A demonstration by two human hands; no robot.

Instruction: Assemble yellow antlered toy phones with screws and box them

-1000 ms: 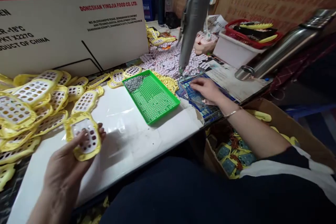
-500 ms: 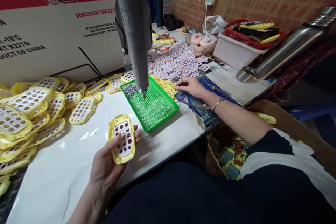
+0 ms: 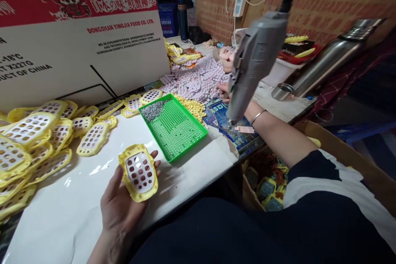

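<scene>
The left hand (image 3: 122, 206) clasps a yellow shell (image 3: 142, 169), whose white panel has many holes, above the worktop (image 3: 83, 189), close to its near edge. White surface spreads to the left; the green tray (image 3: 189, 145) limits the far right. The right hand (image 3: 224, 90) is partly hidden behind the grey screwdriver (image 3: 258, 57); its grip I cannot tell.

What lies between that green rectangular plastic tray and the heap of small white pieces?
A heap of small yellow pieces beside the tray, as the head view shows.
</scene>
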